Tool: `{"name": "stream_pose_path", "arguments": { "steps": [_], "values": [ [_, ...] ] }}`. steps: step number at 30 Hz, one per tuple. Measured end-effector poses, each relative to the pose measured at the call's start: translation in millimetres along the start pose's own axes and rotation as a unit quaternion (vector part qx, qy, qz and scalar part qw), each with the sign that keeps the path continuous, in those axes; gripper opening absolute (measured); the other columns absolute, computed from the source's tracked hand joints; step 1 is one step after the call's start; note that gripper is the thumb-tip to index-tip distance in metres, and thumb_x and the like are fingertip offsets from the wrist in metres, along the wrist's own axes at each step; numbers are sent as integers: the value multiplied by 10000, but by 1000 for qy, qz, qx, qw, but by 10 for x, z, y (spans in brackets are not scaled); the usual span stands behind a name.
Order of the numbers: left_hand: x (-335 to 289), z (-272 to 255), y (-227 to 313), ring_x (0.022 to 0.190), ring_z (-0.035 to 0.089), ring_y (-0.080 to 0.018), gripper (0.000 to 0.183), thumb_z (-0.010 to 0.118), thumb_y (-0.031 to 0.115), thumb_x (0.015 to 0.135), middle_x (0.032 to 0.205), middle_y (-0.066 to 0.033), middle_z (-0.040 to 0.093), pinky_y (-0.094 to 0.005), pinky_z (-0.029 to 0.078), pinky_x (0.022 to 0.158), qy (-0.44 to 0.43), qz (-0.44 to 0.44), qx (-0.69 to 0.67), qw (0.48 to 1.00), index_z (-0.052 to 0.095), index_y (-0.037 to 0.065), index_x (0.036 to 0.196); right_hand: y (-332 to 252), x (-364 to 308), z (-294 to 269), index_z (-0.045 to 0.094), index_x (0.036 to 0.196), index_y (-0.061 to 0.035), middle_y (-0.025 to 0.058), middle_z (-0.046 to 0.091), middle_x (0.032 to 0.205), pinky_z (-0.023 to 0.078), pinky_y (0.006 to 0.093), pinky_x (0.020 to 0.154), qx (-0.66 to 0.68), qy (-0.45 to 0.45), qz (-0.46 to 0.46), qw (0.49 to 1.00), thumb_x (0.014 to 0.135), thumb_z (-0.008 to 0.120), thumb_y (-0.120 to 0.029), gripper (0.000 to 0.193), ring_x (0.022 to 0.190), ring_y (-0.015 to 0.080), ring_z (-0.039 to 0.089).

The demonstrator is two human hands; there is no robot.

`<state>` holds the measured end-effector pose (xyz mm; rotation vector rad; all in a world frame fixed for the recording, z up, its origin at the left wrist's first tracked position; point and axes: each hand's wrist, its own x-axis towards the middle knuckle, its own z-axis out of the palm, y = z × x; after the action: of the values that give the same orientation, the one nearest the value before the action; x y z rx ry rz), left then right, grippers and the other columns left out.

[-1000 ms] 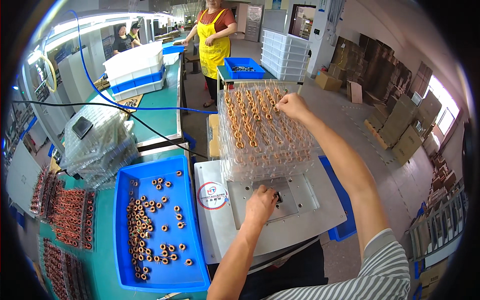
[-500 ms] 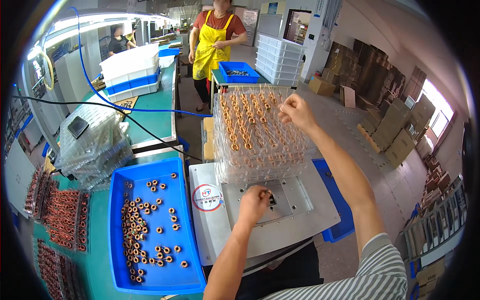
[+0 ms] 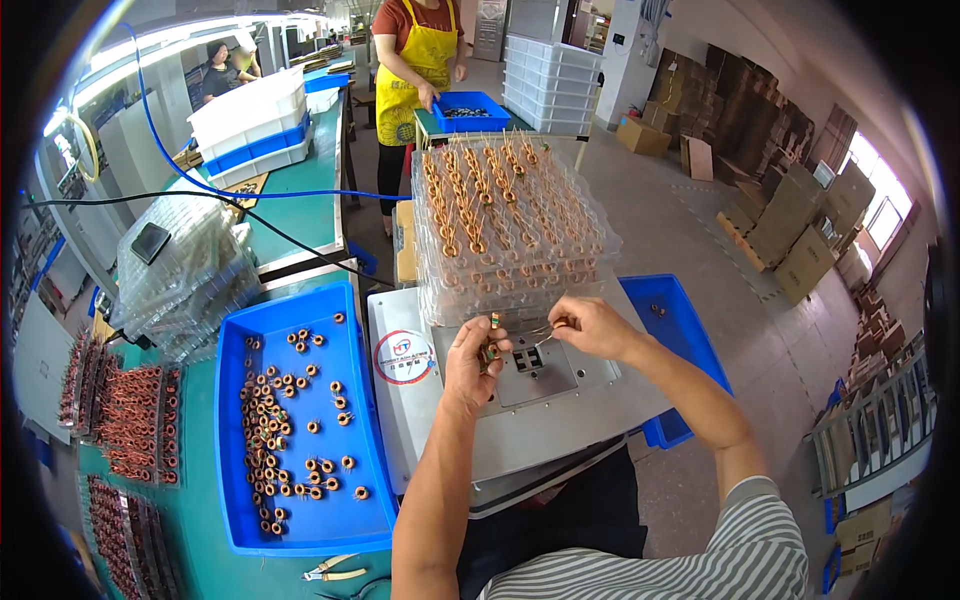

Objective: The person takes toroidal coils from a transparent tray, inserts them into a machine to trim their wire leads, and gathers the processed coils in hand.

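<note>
My left hand (image 3: 472, 362) is closed around small coils (image 3: 493, 350) with green and copper parts, above the left side of the metal machine plate (image 3: 420, 440). Opposite it, my right hand (image 3: 592, 328) pinches a copper-wound ring coil (image 3: 560, 323) by its ring, its wire leads pointing toward the left hand. Between the hands lies a small dark slotted fixture (image 3: 527, 360) set in the plate. Just beyond stands a stack of clear plastic trays (image 3: 515, 285), with rows of copper coils (image 3: 477, 195) on top.
To the left, a blue bin (image 3: 350, 520) holds many loose ring coils. Cutting pliers (image 3: 333, 572) lie near its front edge. Another blue bin (image 3: 690, 340) sits right of the plate. Coil-filled trays (image 3: 140, 425) stand far left. Across the stack, a person in a yellow apron (image 3: 415, 85) reaches into a blue tray (image 3: 470, 112).
My right hand has come down from the tray stack to the fixture, holding a coil. My left hand has shifted left and up, showing coils. The aproned person now reaches into the blue tray.
</note>
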<state>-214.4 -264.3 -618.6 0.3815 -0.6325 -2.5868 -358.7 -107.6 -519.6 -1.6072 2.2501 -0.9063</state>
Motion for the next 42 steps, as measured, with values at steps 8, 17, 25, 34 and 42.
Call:
{"name": "stream_pose_path", "arguments": {
  "steps": [8, 17, 25, 34, 42],
  "values": [
    [-35, 34, 9, 697, 666, -144, 104, 623, 135, 909, 858, -71, 674, -184, 389, 382, -16, -1, 29, 999, 584, 106, 1001, 249, 151, 222, 609, 889, 14, 165, 653, 863, 506, 423, 729, -98, -94, -104, 985, 790, 647, -33, 116, 839, 342, 642],
    [-23, 12, 15, 702, 654, -143, 198, 633, 131, 897, 889, -66, 662, -183, 379, 400, -13, 4, 63, 998, 537, 136, 1070, 358, 258, 519, 653, 906, -49, 158, 619, 925, 492, 446, 775, -149, -140, -112, 972, 778, 659, -35, 128, 912, 366, 614],
    [-19, 43, -24, 708, 637, -133, 302, 654, 103, 867, 950, -48, 633, -191, 372, 412, -28, 13, 104, 994, 533, 89, 1144, 595, 272, 789, 653, 878, -7, 163, 625, 930, 497, 446, 760, -142, -145, -130, 971, 753, 666, -2, 126, 911, 373, 619],
    [57, -18, -80, 708, 642, -129, 204, 629, 50, 878, 925, -29, 635, -197, 390, 401, -23, 13, 123, 992, 574, 76, 1073, 532, 282, 768, 658, 916, -1, 167, 638, 912, 508, 439, 727, -122, -158, -112, 973, 749, 663, 9, 167, 875, 368, 637],
    [-28, 40, -21, 776, 659, -165, 217, 616, 206, 904, 939, -47, 640, -207, 430, 450, -7, -20, 91, 996, 571, 72, 1070, 523, 170, 776, 663, 934, -35, 173, 621, 899, 513, 443, 727, -156, -136, -135, 969, 800, 658, -65, 137, 840, 377, 630]
  ]
}}
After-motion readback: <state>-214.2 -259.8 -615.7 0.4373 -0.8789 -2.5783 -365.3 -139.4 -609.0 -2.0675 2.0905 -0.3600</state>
